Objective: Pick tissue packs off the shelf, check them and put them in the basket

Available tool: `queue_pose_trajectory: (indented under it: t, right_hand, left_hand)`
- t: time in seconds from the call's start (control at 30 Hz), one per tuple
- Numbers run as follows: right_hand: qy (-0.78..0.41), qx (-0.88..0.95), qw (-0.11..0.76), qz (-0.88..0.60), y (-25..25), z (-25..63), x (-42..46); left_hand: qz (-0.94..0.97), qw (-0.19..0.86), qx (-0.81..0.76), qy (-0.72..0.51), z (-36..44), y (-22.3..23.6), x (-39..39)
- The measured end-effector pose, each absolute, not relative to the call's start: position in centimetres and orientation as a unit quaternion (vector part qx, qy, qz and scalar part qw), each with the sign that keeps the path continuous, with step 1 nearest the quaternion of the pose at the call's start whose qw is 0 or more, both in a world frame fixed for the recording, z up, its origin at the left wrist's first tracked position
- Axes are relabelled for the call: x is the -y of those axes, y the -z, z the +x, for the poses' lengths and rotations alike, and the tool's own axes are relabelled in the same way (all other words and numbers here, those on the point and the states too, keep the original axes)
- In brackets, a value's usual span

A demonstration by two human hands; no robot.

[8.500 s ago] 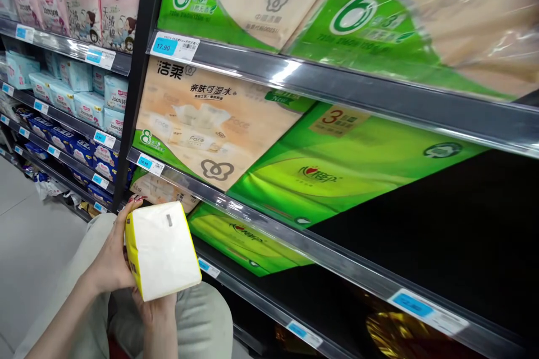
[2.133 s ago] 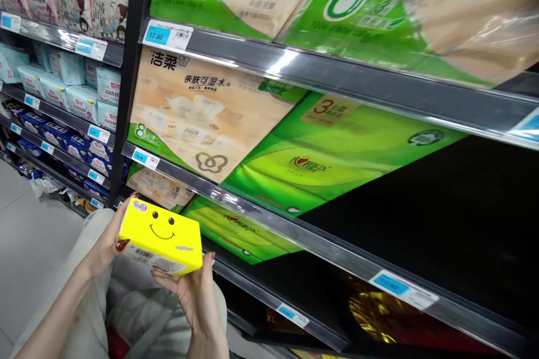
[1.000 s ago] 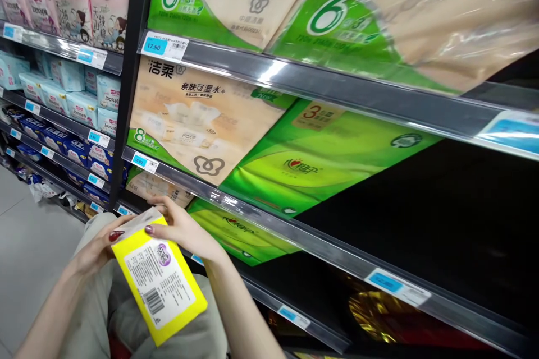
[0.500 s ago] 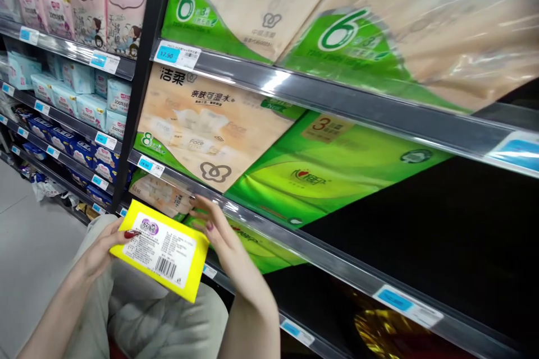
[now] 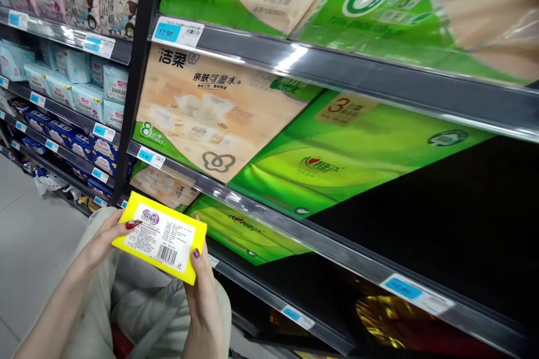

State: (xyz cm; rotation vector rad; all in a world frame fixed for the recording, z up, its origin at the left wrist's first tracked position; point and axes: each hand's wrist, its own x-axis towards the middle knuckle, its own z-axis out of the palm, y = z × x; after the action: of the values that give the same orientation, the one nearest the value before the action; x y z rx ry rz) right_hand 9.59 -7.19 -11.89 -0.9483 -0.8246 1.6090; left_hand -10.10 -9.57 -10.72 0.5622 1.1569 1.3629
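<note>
Together, left hand [image 5: 101,240], right hand [image 5: 202,285], gripping one yellow packet [image 5: 160,236], one barcode [image 5: 167,254].

- Head view: looks from the wearer's head, above the yellow packet [image 5: 179,225], facing forward and down.
- Nearness: close to the yellow packet, which shows low and left of centre.
- Coverage: mostly shelves [image 5: 357,61] beyond and right of the yellow packet, seen aslant; floor [image 5: 25,207] left of it.
</note>
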Motion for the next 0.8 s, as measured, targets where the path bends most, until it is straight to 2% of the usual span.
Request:
queue_pose_trajectory:
  t: [0.57,0.8]
  right_hand:
    - [-0.673,0.326,0.525,-0.405,13.4,10.6,6.5]
    - [-0.668,0.335,0.538,-0.39,13.5,10.8,6.7]
  left_hand:
    - [0.344,0.565,-0.528,-0.532,-9.9,12.5,9.4]
    - [0.396,0.577,-0.48,-0.529,-9.9,12.7,9.3]
